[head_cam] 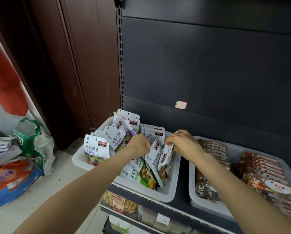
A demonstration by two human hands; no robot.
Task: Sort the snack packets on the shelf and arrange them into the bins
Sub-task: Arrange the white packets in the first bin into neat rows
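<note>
In the white bin [170,191] at the left end of the shelf [183,209], a jumble of white snack packets [155,154] is being worked through by both hands. The left hand [139,144] is clenched on the upper edges of packets near the middle of that bin, though exactly which packet is pinched cannot be told; the right hand [183,143] is curled over the tops of the packets along the bin's right side, and one white packet top appears to be gripped between its fingers. Toward the bin's far left corner, purple-trimmed packets [119,135] are seen leaning loosely at different angles, while green-trimmed packets [141,173] lie tilted toward the bin's near edge, so two kinds are mixed in one container. Just to the right of the white bin, a second bin [194,200] is already filled with red-brown packets [257,169] set in tidy overlapping rows. The step in hand is judged to be the separating and straightening of the white packets. The next move would call for like packets to be gathered by trim colour, stood upright and pressed into a row, with care that the slippery, loosely leaning ones are not toppled over the bin's rim
</note>
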